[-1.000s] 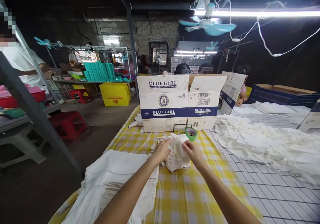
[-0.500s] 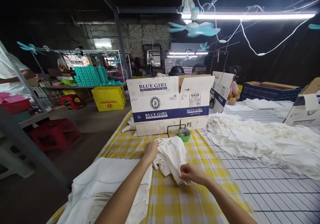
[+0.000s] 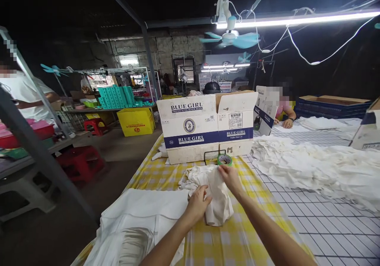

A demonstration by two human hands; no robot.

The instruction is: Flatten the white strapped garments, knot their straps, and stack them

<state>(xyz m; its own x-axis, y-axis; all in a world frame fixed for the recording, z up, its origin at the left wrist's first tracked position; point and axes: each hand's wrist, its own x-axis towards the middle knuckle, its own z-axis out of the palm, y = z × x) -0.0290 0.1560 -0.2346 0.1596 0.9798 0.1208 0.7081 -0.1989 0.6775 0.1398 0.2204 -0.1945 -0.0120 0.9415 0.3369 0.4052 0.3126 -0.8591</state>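
Observation:
A crumpled white cloth piece (image 3: 218, 202) lies on the yellow checked tablecloth (image 3: 213, 246) in front of me. My right hand (image 3: 230, 179) pinches its upper right edge, close to a roll of green tape (image 3: 225, 160). Over the left side of the cloth is my left hand (image 3: 198, 204), its fingers loosely bent, with a gap between thumb and forefinger. A thick stack of folded white fabric (image 3: 142, 206) sits to the left, partly behind my left forearm. The cloth's exact garment kind cannot be made out.
A cardboard beer box (image 3: 190, 125) stands behind the tape, with a black wire frame (image 3: 207, 157) at its foot. A long heap of white fabric (image 3: 308, 171) covers part of the grid-patterned table at right. One person (image 3: 287, 117) sits beyond; another (image 3: 29, 92) stands far left.
My right hand has moved up to the cloth's far edge, and my left hand has come down and right from the far corner. The cloth has turned and lies flatter toward me.

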